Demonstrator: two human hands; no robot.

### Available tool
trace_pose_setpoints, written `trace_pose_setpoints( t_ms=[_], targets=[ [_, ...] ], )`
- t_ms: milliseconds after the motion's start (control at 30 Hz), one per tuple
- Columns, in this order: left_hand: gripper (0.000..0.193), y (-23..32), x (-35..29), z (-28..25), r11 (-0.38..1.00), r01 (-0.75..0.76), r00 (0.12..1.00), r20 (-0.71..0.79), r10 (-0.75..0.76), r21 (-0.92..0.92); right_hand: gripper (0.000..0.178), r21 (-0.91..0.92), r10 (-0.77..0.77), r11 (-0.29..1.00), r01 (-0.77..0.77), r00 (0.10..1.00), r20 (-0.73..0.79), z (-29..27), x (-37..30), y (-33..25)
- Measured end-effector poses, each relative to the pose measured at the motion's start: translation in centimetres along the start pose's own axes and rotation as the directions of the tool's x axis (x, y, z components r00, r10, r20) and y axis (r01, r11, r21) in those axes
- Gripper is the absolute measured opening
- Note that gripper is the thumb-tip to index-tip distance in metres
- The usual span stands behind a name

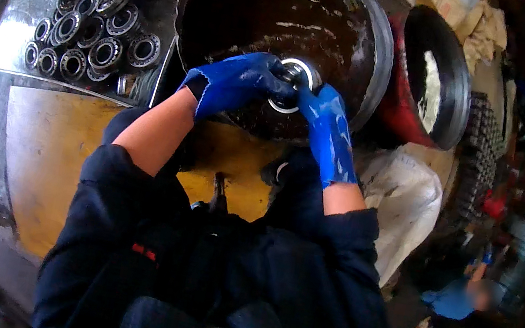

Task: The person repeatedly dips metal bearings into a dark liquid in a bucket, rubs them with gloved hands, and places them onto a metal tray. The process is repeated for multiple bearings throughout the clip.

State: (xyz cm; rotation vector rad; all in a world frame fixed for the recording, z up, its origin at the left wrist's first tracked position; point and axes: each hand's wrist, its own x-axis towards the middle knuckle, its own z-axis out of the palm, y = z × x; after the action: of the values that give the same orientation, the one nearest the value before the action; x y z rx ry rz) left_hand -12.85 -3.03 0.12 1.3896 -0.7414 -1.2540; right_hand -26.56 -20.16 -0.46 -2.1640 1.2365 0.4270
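A shiny metal bearing (310, 74) with a bright round rim is held between my two blue-gloved hands, over the dark liquid in a large round tub (380, 62). My left hand (242, 80) has its fingers closed on the bearing's left side, with the fingertips partly at its middle. On the lower right side, my right hand (326, 122) grips the same bearing, its thumb near the centre. The gloves hide part of the bearing. Both gloves look wet.
Several dark roller bearings (105, 52) lie piled on a metal tray (6, 45) at the left. A red drum (396, 43) stands right of the tub, with a white sack (411, 197) below it. Stacked metal parts (480, 146) stand further right; another person (453, 297) is at the lower right.
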Motion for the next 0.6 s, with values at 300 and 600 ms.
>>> trace_pose_setpoints(
  t_ms=[300, 600],
  targets=[
    [0.042, -2.4, 1.8, 2.0, 0.991, 0.127, 0.985, -0.114, -0.130, -0.031, 0.056, -0.057, -0.020, 0.998, 0.015, 0.996, -0.086, -0.2, -0.3, 0.5],
    [0.044, 3.3, 0.8, 0.6, 0.748, 0.127, 0.947, -0.304, 0.105, 0.652, 0.058, -0.146, 0.026, 0.989, -0.025, 1.000, 0.009, 1.9, 1.6, 1.8]
  ],
)
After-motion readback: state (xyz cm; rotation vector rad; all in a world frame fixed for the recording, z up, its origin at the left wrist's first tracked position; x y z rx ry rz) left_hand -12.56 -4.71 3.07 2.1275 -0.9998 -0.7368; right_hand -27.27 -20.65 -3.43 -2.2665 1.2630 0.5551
